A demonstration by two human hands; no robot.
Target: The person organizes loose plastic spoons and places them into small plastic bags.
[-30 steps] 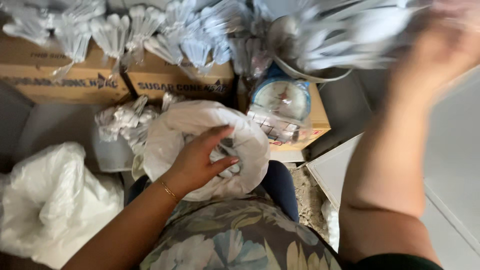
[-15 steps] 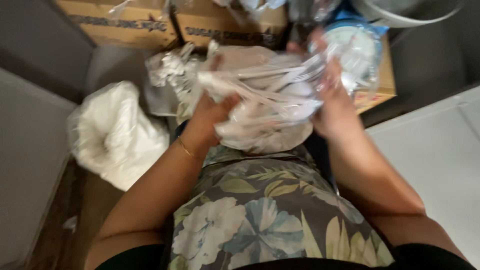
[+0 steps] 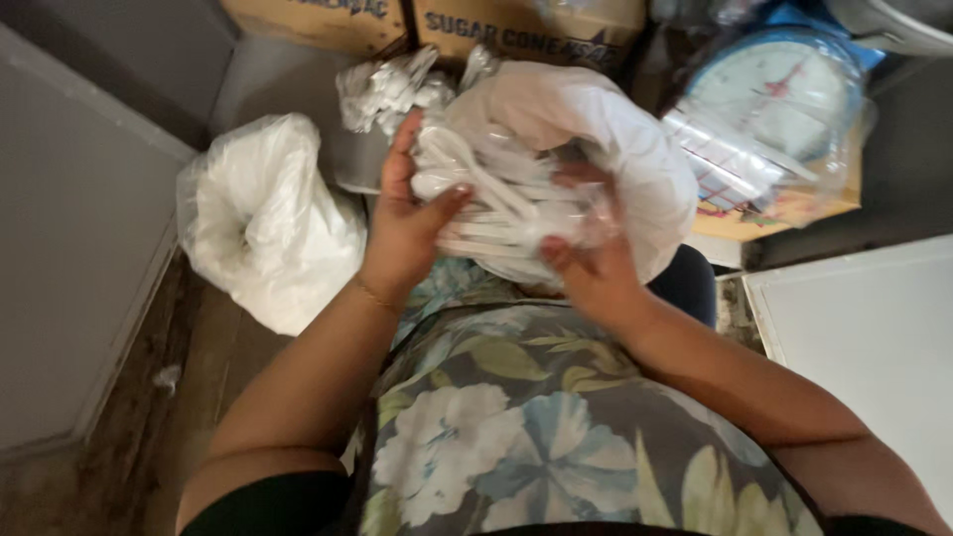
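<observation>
Nearest the camera: a lap in flower-printed cloth [image 3: 516, 417], with both forearms reaching away from it.
Left hand: the left hand [image 3: 407, 223] grips the near-left end of a bundle of white plastic spoons [image 3: 496, 203]; its fingers are curled around the handles and the thumb presses on top.
Right hand: the right hand [image 3: 591, 268] holds the bundle's near-right side through a thin clear bag [image 3: 566, 213]; the fingers are closed on the film and spoons together.
Spoon bundle: it lies across the mouth of a large white bag [image 3: 635, 149] resting just beyond the lap, partly inside the clear bag.
Progress: as I judge it, the spoons are gathered and half sleeved in the clear bag; the bag is not yet closed, and more spoons remain loose.
Left of the bundle: a bulging white plastic sack [image 3: 263, 223] sits on the floor [image 3: 129, 417].
Just beyond the bundle: a heap of more white spoons [image 3: 387, 84], touching the large bag's far-left edge.
Right of the bundle: a dial weighing scale [image 3: 779, 94] under a clear cover.
Farthest: brown cardboard boxes [image 3: 516, 25] behind the heap.
</observation>
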